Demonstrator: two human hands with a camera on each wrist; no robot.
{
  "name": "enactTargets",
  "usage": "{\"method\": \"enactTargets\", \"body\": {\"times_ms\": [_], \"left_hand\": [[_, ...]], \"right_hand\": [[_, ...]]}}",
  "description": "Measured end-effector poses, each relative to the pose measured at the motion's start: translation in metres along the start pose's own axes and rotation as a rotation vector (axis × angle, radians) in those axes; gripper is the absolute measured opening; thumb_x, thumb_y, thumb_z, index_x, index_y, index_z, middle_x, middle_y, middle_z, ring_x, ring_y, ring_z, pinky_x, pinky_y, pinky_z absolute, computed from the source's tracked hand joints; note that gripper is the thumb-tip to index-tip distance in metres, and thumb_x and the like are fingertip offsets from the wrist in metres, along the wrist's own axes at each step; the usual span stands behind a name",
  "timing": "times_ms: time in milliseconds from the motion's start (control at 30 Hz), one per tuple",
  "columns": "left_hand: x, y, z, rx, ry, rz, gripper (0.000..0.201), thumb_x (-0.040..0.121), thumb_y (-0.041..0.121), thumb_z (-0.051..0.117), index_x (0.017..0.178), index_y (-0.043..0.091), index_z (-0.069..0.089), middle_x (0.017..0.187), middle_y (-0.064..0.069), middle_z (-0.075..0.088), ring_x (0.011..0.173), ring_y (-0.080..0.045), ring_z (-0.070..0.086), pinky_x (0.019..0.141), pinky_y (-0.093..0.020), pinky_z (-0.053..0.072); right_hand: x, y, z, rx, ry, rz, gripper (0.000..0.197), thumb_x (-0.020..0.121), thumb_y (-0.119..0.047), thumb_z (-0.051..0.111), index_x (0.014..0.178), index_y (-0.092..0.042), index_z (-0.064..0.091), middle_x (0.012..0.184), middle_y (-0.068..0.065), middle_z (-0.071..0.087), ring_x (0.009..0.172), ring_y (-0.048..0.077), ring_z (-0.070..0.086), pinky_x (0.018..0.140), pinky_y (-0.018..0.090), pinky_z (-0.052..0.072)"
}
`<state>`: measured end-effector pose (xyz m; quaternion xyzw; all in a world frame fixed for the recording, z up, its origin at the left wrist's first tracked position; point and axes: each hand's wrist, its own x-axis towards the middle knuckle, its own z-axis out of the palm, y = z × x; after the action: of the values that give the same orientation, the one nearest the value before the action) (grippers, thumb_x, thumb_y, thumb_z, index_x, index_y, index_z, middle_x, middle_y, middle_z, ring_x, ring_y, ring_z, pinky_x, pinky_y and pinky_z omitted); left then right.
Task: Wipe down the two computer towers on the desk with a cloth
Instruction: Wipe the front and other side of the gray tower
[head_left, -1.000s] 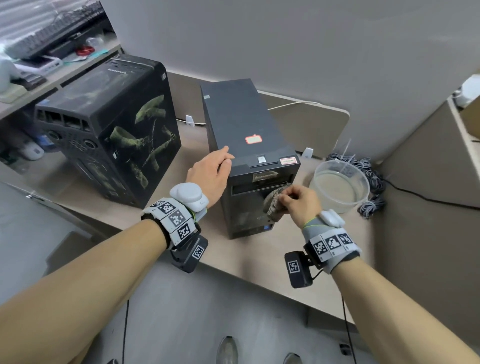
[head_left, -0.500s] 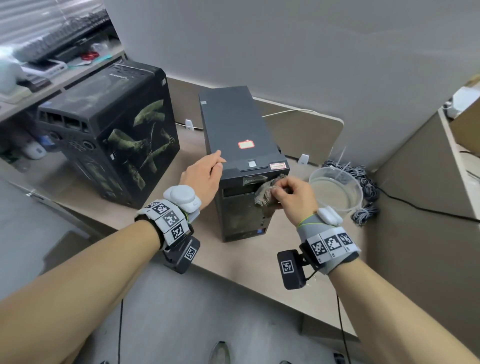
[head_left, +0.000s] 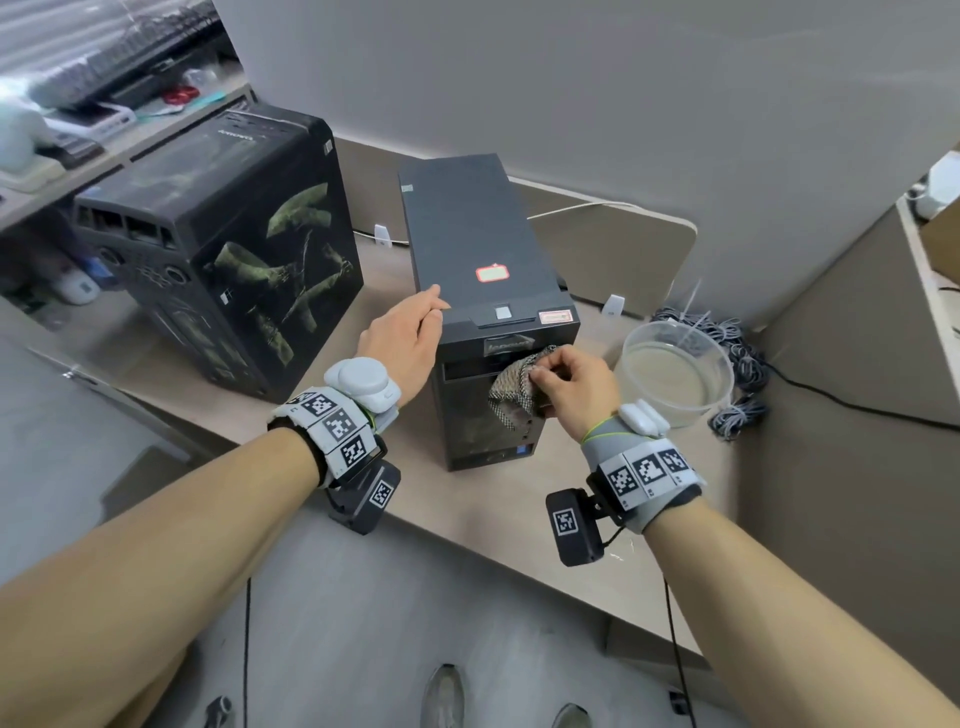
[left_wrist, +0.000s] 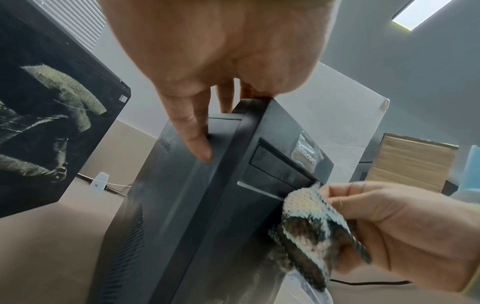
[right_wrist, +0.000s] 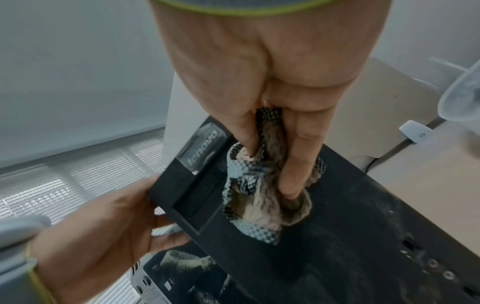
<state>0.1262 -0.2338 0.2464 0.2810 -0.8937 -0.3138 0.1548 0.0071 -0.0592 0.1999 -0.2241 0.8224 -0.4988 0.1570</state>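
Observation:
A slim black tower (head_left: 483, 270) stands mid-desk, and a larger black tower (head_left: 223, 244) with greenish smears stands to its left. My right hand (head_left: 571, 384) grips a bunched checkered cloth (head_left: 514, 389) and presses it against the slim tower's front panel, just below the logo. The right wrist view shows the fingers (right_wrist: 293, 164) dug into the cloth (right_wrist: 259, 205) on the dusty front (right_wrist: 363, 226). My left hand (head_left: 405, 338) rests on the tower's top left edge. Its straight fingers (left_wrist: 194, 139) lie down the side panel (left_wrist: 161, 205).
A clear plastic bowl of water (head_left: 675, 374) sits right of the slim tower, with a coil of grey cable (head_left: 743, 358) behind it. Partition walls close off the back and right. The desk's front edge (head_left: 467, 525) runs diagonally near my wrists.
My right hand has rubbed the cloth a little up and to the left over the slim tower's front. The left hand stays on the tower's top edge.

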Motion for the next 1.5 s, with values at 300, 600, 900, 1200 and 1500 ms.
{"method": "enactTargets", "body": {"times_ms": [300,600,900,1200,1500], "left_hand": [[0.002,-0.005,0.004,-0.005,0.036,0.023,0.031,0.103,0.028,0.034,0.121,0.025,0.059,0.145,0.017,0.047,0.131,-0.015,0.046,0.103,-0.032,0.033],[0.001,-0.004,0.001,-0.006,0.011,0.037,0.032,0.104,0.028,0.033,0.123,0.025,0.058,0.146,0.015,0.046,0.132,-0.015,0.045,0.106,-0.033,0.031],[0.002,-0.01,0.002,-0.027,0.007,0.051,0.031,0.103,0.029,0.034,0.122,0.026,0.058,0.146,0.016,0.046,0.133,-0.012,0.044,0.101,-0.03,0.03],[0.001,-0.01,0.0,-0.053,-0.002,0.064,0.03,0.104,0.029,0.035,0.123,0.026,0.058,0.146,0.017,0.046,0.131,-0.012,0.046,0.104,-0.034,0.036],[0.005,-0.016,0.006,-0.063,0.034,0.071,0.029,0.102,0.029,0.037,0.119,0.028,0.06,0.143,0.018,0.048,0.129,-0.011,0.048,0.102,-0.039,0.04]], "right_hand": [[-0.008,0.012,0.023,0.063,0.021,0.065,0.021,0.078,-0.019,0.066,0.071,-0.02,0.046,0.065,-0.001,0.052,0.057,0.016,0.048,0.064,0.042,0.051],[-0.004,0.034,0.054,-0.12,-0.029,0.353,0.026,0.089,-0.011,0.051,0.063,-0.012,0.044,0.073,0.013,0.053,0.064,0.036,0.063,0.055,0.03,0.056],[0.001,0.041,0.063,0.193,0.095,0.448,0.031,0.083,-0.013,0.05,0.053,-0.014,0.045,0.058,0.004,0.043,0.068,0.029,0.049,0.074,0.052,0.054],[-0.007,0.054,0.068,0.21,-0.009,0.381,0.03,0.069,-0.03,0.076,0.071,-0.019,0.048,0.074,0.007,0.057,0.068,0.03,0.058,0.056,0.044,0.055],[-0.002,0.074,0.103,0.138,-0.078,0.314,0.042,0.07,-0.016,0.079,0.042,-0.017,0.048,0.044,-0.006,0.044,0.047,0.016,0.041,0.053,0.027,0.036]]}}
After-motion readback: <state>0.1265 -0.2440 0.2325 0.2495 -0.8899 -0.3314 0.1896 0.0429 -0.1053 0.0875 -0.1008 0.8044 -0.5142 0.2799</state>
